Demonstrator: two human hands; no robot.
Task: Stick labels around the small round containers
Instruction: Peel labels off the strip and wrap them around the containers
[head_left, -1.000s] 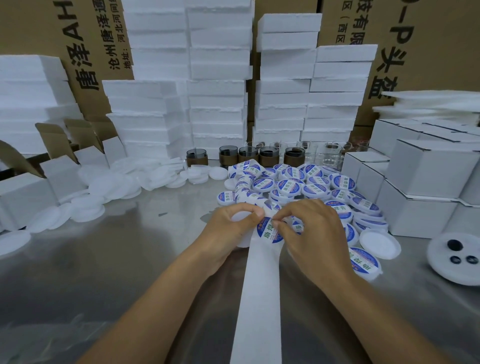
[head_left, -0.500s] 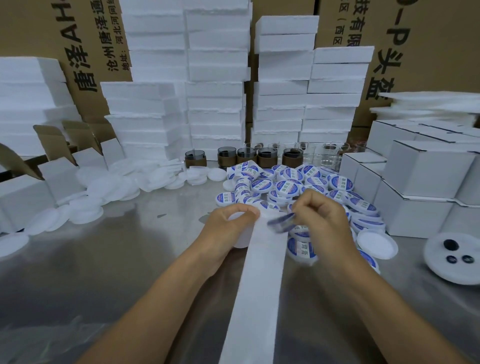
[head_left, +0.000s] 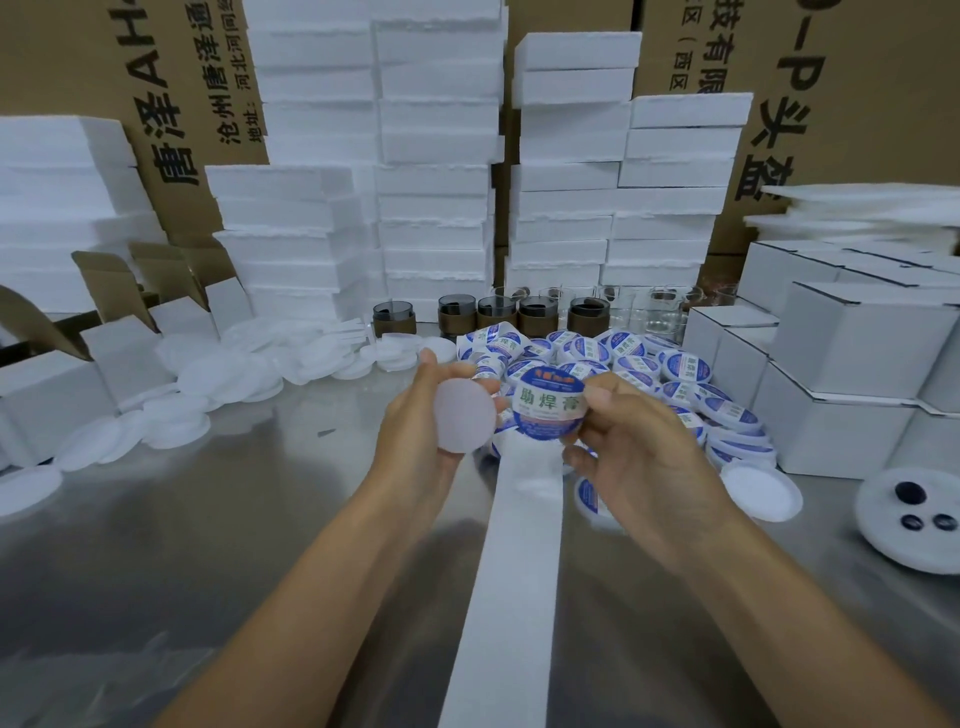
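Note:
My left hand (head_left: 422, 436) holds a small round white container (head_left: 465, 414) up above the table, its flat face turned toward me. Just to its right, my right hand (head_left: 631, 447) pinches a round blue-and-white label (head_left: 550, 404) with green characters, peeled free and held beside the container. A long white backing strip (head_left: 514, 561) runs from under my hands toward the near edge. Behind my hands lies a heap of labelled containers (head_left: 623, 364).
White lids and containers (head_left: 218, 384) lie scattered on the steel table at left. White cartons (head_left: 852, 374) stand at right, foam blocks (head_left: 431, 182) and brown-banded jars (head_left: 535, 316) at the back. A white disc with dark parts (head_left: 909, 519) sits far right.
My right hand peeled a label off the strip and raised it. My left hand lifted the white container off the table and turned its flat face toward me.

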